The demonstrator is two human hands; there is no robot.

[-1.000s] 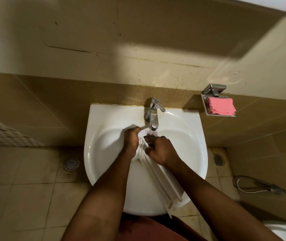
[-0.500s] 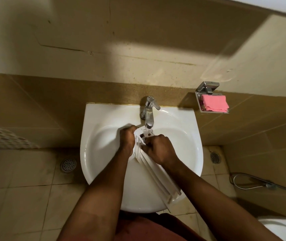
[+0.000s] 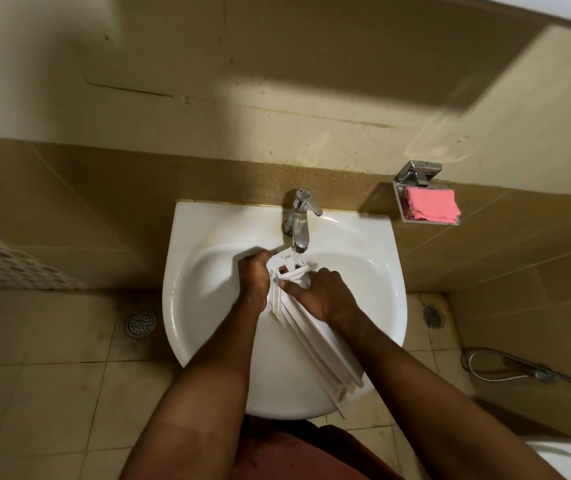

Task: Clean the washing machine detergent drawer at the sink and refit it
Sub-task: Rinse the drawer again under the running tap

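Left hand [image 3: 254,284]: fingers [image 3: 259,259] curled, gripped drawer [image 3: 325,351] at left edge. Right hand [image 3: 327,294]: fingers curled, gripped its top. Tap [image 3: 299,225] just beyond fingers, over sink [image 3: 208,223].

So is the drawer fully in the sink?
No: the drawer overhangs the sink rim; left hand and right hand hold its far end.

— The sink [image 3: 190,271]?
— Smooth white glaze, very glossy. The tap [image 3: 299,223] is polished metal, mirror-bright.
— And the drawer [image 3: 322,355]?
— White plastic, smooth, duller than the basin.
— The wall holder [image 3: 417,173]?
— Shiny metal, with a soft pink cloth [image 3: 431,204] in it. The floor tiles [image 3: 52,393] look matt and stained.
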